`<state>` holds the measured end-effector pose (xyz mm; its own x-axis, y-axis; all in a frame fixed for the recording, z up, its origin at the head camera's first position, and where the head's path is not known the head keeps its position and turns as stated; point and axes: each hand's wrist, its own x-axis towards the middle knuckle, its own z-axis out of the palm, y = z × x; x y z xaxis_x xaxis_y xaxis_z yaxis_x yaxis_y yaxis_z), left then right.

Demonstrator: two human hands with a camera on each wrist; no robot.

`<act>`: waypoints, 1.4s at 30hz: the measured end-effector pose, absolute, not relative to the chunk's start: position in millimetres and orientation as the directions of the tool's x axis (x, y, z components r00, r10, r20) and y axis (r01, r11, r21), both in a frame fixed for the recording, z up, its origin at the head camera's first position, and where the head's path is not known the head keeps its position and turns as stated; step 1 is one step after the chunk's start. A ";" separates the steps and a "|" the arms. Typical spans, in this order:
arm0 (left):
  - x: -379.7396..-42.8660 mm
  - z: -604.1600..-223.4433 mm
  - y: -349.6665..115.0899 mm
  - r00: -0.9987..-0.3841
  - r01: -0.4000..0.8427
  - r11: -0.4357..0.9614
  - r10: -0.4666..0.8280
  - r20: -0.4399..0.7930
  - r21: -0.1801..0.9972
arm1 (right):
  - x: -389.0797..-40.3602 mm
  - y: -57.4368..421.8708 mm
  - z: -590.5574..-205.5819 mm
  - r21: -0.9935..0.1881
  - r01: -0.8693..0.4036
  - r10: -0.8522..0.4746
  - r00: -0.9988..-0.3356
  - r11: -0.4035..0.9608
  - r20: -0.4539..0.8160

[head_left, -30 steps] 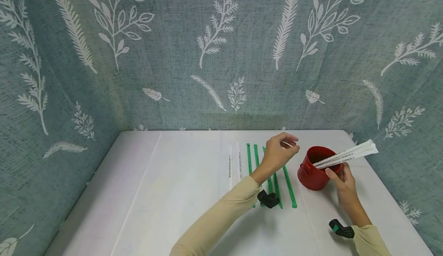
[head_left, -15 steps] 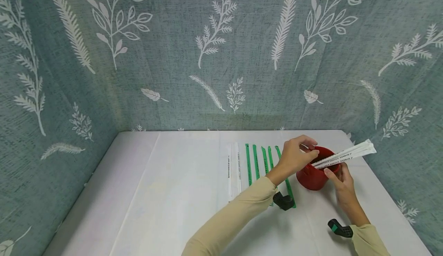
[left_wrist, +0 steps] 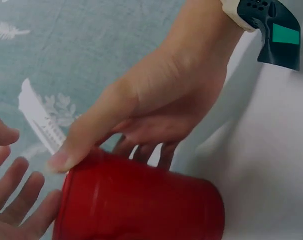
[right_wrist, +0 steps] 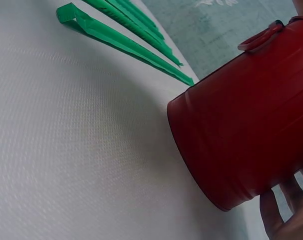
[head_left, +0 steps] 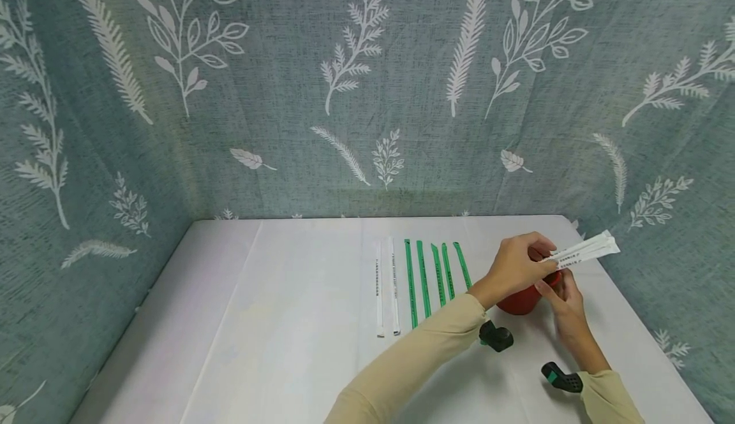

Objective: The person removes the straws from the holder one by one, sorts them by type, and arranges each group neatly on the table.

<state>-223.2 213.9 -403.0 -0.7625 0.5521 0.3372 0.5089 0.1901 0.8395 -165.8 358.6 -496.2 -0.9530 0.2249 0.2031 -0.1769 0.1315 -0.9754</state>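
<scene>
On the right of the head view stands a small red bucket (head_left: 519, 301), with a wire-like side handle (right_wrist: 261, 39) in the right wrist view. My right hand (head_left: 568, 312) grips its rim, thumb (left_wrist: 66, 159) on the edge and fingers round the side. A bundle of white paper-wrapped straws (head_left: 588, 250) leans out of the bucket to the right. My left hand (head_left: 519, 266) hovers over the bucket's mouth beside that bundle. In the left wrist view its fingers (left_wrist: 21, 195) are spread and loosely bent, apart from the straws.
Several green-wrapped straws (head_left: 423, 277) lie in a row on the white table (head_left: 287, 322), left of the bucket. To their left lie two white-wrapped straws (head_left: 394, 287). A leaf-patterned grey-green cloth (head_left: 287, 92) hangs behind and at both sides.
My left hand has moved right, from above the green straws to the bucket's mouth and the white straws. The right hand keeps its grip on the bucket.
</scene>
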 end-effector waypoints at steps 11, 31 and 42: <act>-223.6 -406.0 235.3 -0.760 0.504 0.283 0.593 0.264 0.816 | -166.4 361.3 -500.7 -0.970 -0.198 0.232 -0.946 0.144 0.227; -220.7 -409.8 244.1 -0.755 0.557 0.418 0.614 0.229 0.717 | -165.9 361.9 -501.2 -0.965 -0.224 0.229 -0.941 0.134 0.250; -220.5 -411.0 244.2 -0.745 0.579 0.414 0.620 0.248 0.703 | -166.4 358.8 -498.2 -0.972 -0.201 0.260 -0.938 0.124 0.227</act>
